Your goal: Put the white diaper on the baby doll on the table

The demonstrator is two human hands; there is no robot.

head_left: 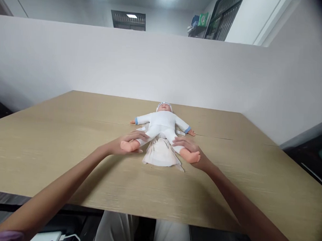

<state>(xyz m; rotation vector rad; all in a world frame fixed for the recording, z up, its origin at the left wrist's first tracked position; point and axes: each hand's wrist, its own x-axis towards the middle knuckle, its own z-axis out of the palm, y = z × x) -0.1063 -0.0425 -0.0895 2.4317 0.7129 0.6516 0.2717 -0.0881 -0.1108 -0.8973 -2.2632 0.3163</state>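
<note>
A baby doll [163,120] in a white suit with blue cuffs lies on its back, head toward the wall, arms spread and legs apart. My left hand [126,141] grips the doll's leg on the left, fingers over the shin and thumb low beside the foot. On the other side, my right hand [190,147] holds the other leg near the ankle, fingers laid across it. Between the legs an open white diaper [161,154] is spread on the table, its front part toward me. Its tabs show at both sides of the doll's hips.
The wooden table [93,181] reaches to a white partition wall [153,62]. Dark objects stand off the table at the right. Below the near edge are my legs [117,229] and a white device [47,237] with a cable.
</note>
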